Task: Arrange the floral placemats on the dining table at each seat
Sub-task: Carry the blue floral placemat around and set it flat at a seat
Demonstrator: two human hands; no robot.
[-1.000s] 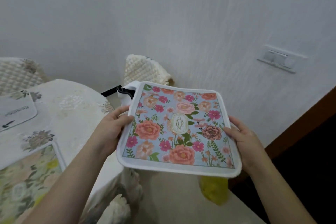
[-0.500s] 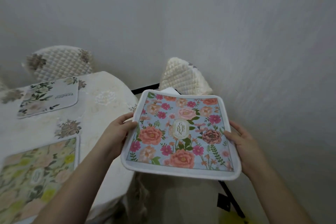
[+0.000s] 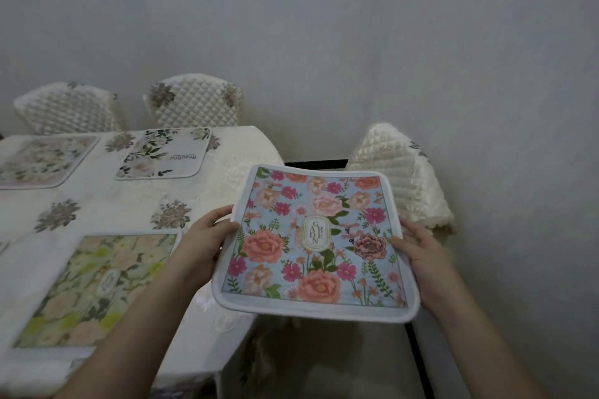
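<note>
Blue-ground floral placemat [image 3: 316,244], white-bordered with pink and peach blooms (an oval label at its middle), hangs in the air between both grips: left hand [image 3: 205,238] pinches its left edge, right hand [image 3: 419,251] its right, just off the desk [image 3: 107,204] corner. Farther off, three placemats lie on the cloth.

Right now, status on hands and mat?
Left hand and right hand grip blue floral placemat, held off the table end. Three mats laid. Nothing blocking.
</note>
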